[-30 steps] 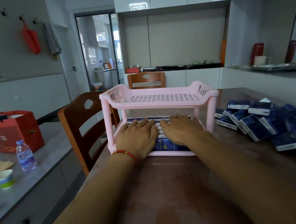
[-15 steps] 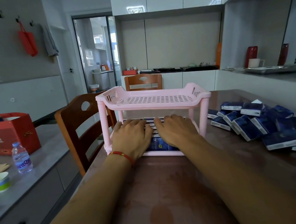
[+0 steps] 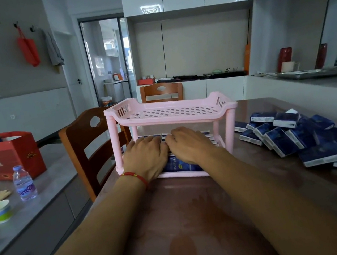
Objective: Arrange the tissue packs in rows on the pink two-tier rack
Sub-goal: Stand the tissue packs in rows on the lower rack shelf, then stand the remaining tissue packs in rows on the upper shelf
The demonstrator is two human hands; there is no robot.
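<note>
- Head view shows the pink rack [image 3: 170, 114] on the brown table [image 3: 200, 221], with both hands reaching into its lower tier.
- Left hand [image 3: 145, 155] and right hand [image 3: 190, 146] lie palm-down, fingers fairly straight, pressing on the tissue packs on the lower tier [image 3: 180, 166], grasping nothing.
- To do this well, I judge: press evenly and nudge the packs back toward the rack's far rail so the row sits square.
- Top tier of the rack holds nothing.
- Loose tissue packs [image 3: 301, 137] lie heaped right of the rack; take from the nearest edge.
</note>
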